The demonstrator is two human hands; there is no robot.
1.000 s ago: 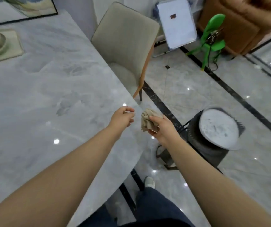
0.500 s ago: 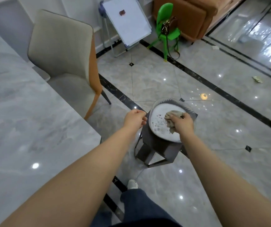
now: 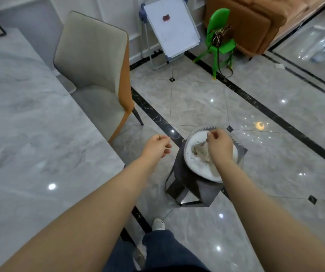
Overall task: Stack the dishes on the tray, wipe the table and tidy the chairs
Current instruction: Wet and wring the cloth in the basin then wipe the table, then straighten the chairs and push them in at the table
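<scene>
From the head view, the right hand point(image 3: 219, 147) hovers over the cloth point(image 3: 201, 151) lying in the bin point(image 3: 197, 185) beside the table point(image 3: 30, 134), fingers curled but grip unclear, the left hand point(image 3: 156, 147) loosely curled and empty; drop it cleanly inside.

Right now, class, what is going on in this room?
A person stands beside a marble table, reaching both hands out over the floor. The right hand hovers over a bin, with a cloth lying in its white liner just beneath the fingers. The left hand is loosely curled and holds nothing. A chair stands at the table.
</scene>
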